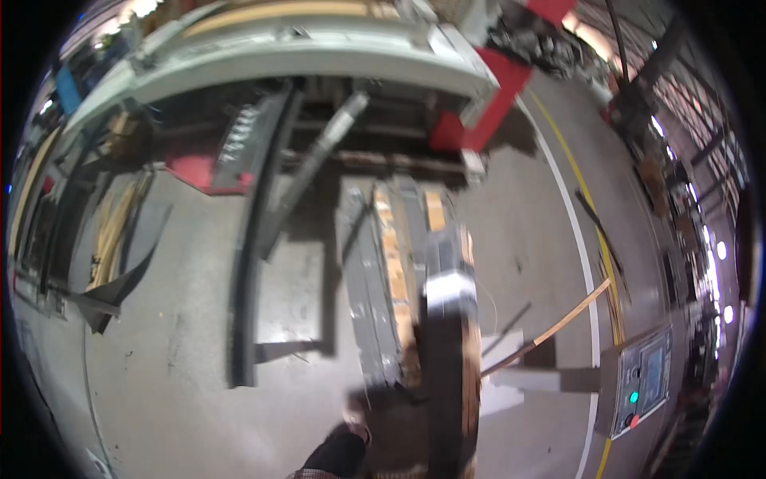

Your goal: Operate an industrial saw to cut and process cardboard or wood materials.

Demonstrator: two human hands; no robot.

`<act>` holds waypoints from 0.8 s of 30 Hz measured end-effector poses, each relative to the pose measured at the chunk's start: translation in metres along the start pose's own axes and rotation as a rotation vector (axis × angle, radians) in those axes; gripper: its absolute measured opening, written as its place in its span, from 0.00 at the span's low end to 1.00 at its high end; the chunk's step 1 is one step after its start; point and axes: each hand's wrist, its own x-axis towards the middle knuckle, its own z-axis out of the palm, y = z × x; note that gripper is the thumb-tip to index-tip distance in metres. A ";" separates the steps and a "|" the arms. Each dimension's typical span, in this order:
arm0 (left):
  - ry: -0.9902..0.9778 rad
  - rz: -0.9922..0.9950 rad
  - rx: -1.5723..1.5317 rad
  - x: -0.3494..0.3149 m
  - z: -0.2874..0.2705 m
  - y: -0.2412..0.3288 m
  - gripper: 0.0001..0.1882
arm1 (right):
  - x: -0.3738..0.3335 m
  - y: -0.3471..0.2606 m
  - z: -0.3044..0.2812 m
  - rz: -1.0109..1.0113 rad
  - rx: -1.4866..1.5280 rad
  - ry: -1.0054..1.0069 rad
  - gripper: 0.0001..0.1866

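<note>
Down at the lower edge, one gloved hand reaches toward the stacked grey and wooden boards lying lengthwise on the concrete floor; its fingers are blurred, grip unclear. No other hand shows. Beside stands a control panel.

One head-worn fisheye view looks steeply down from standing height onto a grey concrete floor (straight edges bow toward the rim). It faces a large grey machine ahead; a control panel sits near, lower right.
</note>
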 end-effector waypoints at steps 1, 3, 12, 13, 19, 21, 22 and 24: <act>-0.012 0.047 0.028 -0.033 0.018 -0.007 0.20 | -0.017 -0.008 0.010 -0.038 -0.028 0.002 0.34; -0.066 0.113 0.057 -0.090 0.033 -0.012 0.14 | -0.066 -0.028 0.033 -0.098 -0.104 0.043 0.34; 0.468 0.381 -0.164 -0.335 0.045 0.179 0.44 | -0.273 -0.066 0.142 -0.412 -0.274 0.025 0.32; 0.573 0.448 -0.112 -0.343 0.028 0.176 0.39 | -0.293 -0.073 0.157 -0.432 -0.296 0.019 0.32; 0.406 0.477 0.215 -0.455 0.019 0.275 0.57 | -0.333 -0.113 0.252 -0.429 -0.485 -0.035 0.32; 0.360 0.534 0.350 -0.496 -0.004 0.267 0.50 | -0.280 -0.108 0.306 -1.078 -0.149 0.334 0.22; 0.314 0.511 0.359 -0.520 -0.023 0.264 0.47 | -0.267 -0.128 0.326 -1.083 -0.162 0.319 0.22; 0.313 0.330 0.305 -0.567 -0.073 0.252 0.41 | -0.232 -0.219 0.347 -1.127 -0.110 0.354 0.22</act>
